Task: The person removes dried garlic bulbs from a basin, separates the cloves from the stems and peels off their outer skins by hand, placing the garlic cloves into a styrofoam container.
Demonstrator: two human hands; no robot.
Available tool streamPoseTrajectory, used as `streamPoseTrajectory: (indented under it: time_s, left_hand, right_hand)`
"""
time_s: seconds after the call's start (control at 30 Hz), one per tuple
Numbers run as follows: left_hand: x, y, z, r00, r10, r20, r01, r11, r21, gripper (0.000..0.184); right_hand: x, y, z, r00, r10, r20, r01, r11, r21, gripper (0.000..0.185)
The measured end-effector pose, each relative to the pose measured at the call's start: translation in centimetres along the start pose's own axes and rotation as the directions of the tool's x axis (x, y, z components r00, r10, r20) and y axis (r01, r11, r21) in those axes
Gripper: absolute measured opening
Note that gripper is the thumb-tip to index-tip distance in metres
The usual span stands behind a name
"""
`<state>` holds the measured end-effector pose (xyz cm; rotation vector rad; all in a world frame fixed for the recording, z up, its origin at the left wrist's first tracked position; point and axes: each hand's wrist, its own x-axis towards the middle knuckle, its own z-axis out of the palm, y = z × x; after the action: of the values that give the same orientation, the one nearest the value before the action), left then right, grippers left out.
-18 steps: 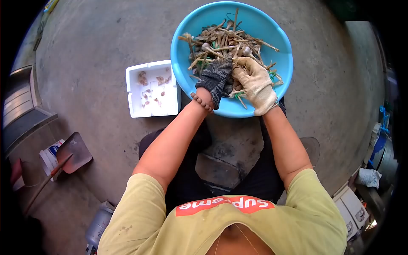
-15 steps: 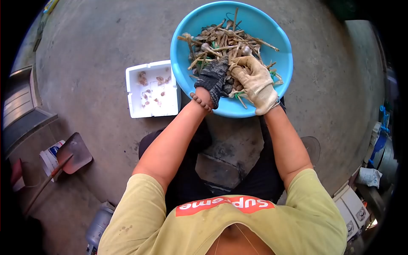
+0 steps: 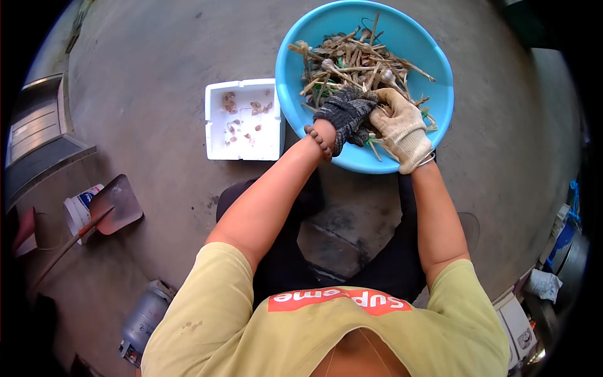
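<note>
Together at the near side of a round blue basin (image 3: 441, 81), both gloved hands are at work over a heap of dried garlic (image 3: 352, 63). The left hand (image 3: 345, 116), in a dark grey knitted glove, has its fingers curled inward over the near edge of the heap. The right hand (image 3: 402, 129), in a cream glove, has its forefinger and thumb bent towards each other in a loop. Their fingertips come close together or touch; what sits between them is hidden, so whether either is gripping a bulb cannot be told.

The garlic lies inside the basin, mostly from its middle towards its left and far sides, with dry stalks crossing at all angles and one pale bulb (image 3: 389, 78) showing just beyond the hands. Bits of green string are mixed in, and a few stalks reach towards the near edge. Part of the blue wall shows bare along the right.

Just left of the basin, on the grey floor (image 3: 157, 94), stands a white foam box (image 3: 217, 141) with small brownish pieces (image 3: 256, 108) scattered over its bottom, some near the far left corner and others around the middle. A beaded bracelet (image 3: 319, 141) circles the left wrist. Well apart, at the left, a shovel (image 3: 118, 204) leans over a white bucket (image 3: 78, 213), and a grey gas cylinder (image 3: 146, 317) is nearer the person.
</note>
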<state>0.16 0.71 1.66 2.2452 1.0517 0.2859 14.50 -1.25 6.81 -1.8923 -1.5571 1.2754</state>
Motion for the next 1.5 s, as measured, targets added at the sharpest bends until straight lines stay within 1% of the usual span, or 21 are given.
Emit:
streamPoseTrajectory:
  time_s: [0.1, 0.17, 0.23, 0.27, 0.37, 0.4, 0.5, 0.57, 0.63, 0.67, 0.77, 0.83, 0.9, 0.93, 1.07, 1.17, 1.23, 1.27, 1.33, 1.47, 1.5]
  left_hand:
    - [-0.2, 0.2, 0.0, 1.0, -0.015, 0.025, 0.014, 1.0, 0.022, 0.06]
    - [0.2, 0.3, 0.2, 0.997, -0.033, 0.067, 0.034, 0.999, -0.012, 0.06]
    - [0.0, 0.1, 1.0, 0.999, -0.01, -0.035, 0.012, 0.996, 0.083, 0.053]
    - [-0.2, -0.2, 1.9, 0.992, -0.01, -0.125, 0.021, 0.996, 0.086, 0.055]
    - [-0.3, 0.1, 1.8, 0.993, -0.068, -0.098, 0.076, 0.993, 0.087, 0.057]
    - [-0.3, 0.1, 1.9, 0.988, -0.03, -0.153, 0.045, 0.994, 0.096, 0.059]
    - [-0.4, 0.0, 2.0, 0.987, -0.018, -0.159, 0.036, 0.993, 0.111, 0.06]
    - [0.0, -0.1, 2.0, 0.994, -0.042, -0.102, 0.055, 0.99, 0.127, 0.062]
    - [0.4, 0.0, 1.4, 0.984, -0.102, 0.145, 0.103, 0.995, -0.006, 0.061]
    - [0.2, 0.2, 1.2, 0.986, -0.094, 0.136, 0.092, 0.996, 0.016, 0.063]
    - [0.4, 0.4, 0.0, 0.992, -0.004, 0.13, 0.005, 1.0, -0.001, 0.063]
    - [0.3, -0.1, 0.7, 0.996, 0.045, 0.075, -0.043, 0.999, -0.021, 0.062]
    - [0.2, -0.3, 1.2, 0.997, 0.058, 0.05, -0.058, 0.998, -0.004, 0.06]
    - [0.2, -0.1, 1.0, 0.995, 0.074, 0.073, -0.077, 0.996, 0.048, 0.06]
    - [0.1, -1.2, 1.8, 0.993, 0.081, 0.081, -0.082, 0.997, 0.01, 0.062]
    - [0.1, -0.5, 1.1, 0.983, 0.086, 0.164, -0.096, 0.994, 0.056, 0.063]
    - [0.3, -0.3, 1.2, 0.981, -0.008, 0.196, -0.015, 0.993, 0.114, 0.064]
    - [0.2, -0.3, 1.4, 0.98, -0.007, 0.197, -0.016, 0.994, 0.113, 0.064]
    - [-0.1, -0.4, 1.9, 0.997, 0.023, 0.075, -0.034, 0.987, 0.155, 0.064]
    - [0.1, -0.2, 2.2, 0.997, -0.04, 0.07, 0.028, 0.987, 0.161, 0.062]
    - [0.2, -0.1, 2.1, 0.989, -0.081, 0.127, 0.06, 0.984, 0.165, 0.061]
  right_hand:
    - [0.0, -0.5, -0.1, 0.998, 0.061, 0.03, -0.06, 0.998, -0.005, 0.034]
    - [0.3, 0.6, 0.7, 0.999, 0.047, -0.024, -0.048, 0.998, -0.047, 0.035]
    - [0.6, 1.5, 1.3, 0.995, -0.048, -0.082, 0.042, 0.997, -0.069, 0.036]
    - [0.7, 1.7, 1.4, 0.998, -0.013, -0.06, 0.009, 0.998, -0.064, 0.036]
    - [0.6, 1.7, 1.6, 0.997, -0.04, -0.073, 0.038, 0.999, -0.026, 0.036]
    - [0.6, 1.6, 1.6, 0.996, -0.04, -0.075, 0.038, 0.999, -0.028, 0.036]
    - [0.6, 1.6, 1.4, 0.996, -0.057, -0.071, 0.055, 0.998, -0.027, 0.036]
    - [0.6, 1.8, 1.3, 0.997, -0.075, -0.036, 0.075, 0.997, 0.006, 0.037]
    - [0.2, 0.3, 0.6, 0.999, 0.029, 0.033, -0.027, 0.998, -0.05, 0.038]
    - [0.0, 0.4, 0.9, 0.999, -0.026, -0.022, 0.024, 0.997, -0.072, 0.038]
    - [-0.1, 0.1, 0.8, 0.997, -0.059, -0.046, 0.05, 0.985, -0.164, 0.038]
    - [-0.2, 0.0, 0.4, 0.999, -0.02, -0.026, 0.016, 0.988, -0.155, 0.038]
    - [-0.1, 0.5, 0.4, 0.998, -0.061, -0.015, 0.058, 0.987, -0.148, 0.038]
    - [0.0, 0.7, 0.4, 0.998, -0.065, -0.002, 0.064, 0.978, -0.198, 0.038]
    - [-0.4, 0.2, 0.0, 0.994, -0.099, 0.036, 0.104, 0.977, -0.186, 0.036]
    - [-0.5, -0.3, 0.2, 0.995, -0.016, 0.103, 0.04, 0.972, -0.23, 0.033]
    - [-0.4, 0.2, 0.6, 0.994, -0.088, 0.057, 0.1, 0.963, -0.252, 0.033]
    - [-0.4, 0.4, 0.8, 0.993, -0.111, 0.036, 0.116, 0.961, -0.251, 0.032]
    - [-0.4, 0.2, 0.8, 0.991, -0.13, 0.027, 0.133, 0.959, -0.25, 0.032]
    - [-0.4, 0.3, 0.9, 0.98, -0.199, -0.015, 0.189, 0.948, -0.256, 0.031]
    - [-0.5, 0.2, 0.9, 0.98, -0.198, -0.015, 0.188, 0.948, -0.256, 0.031]
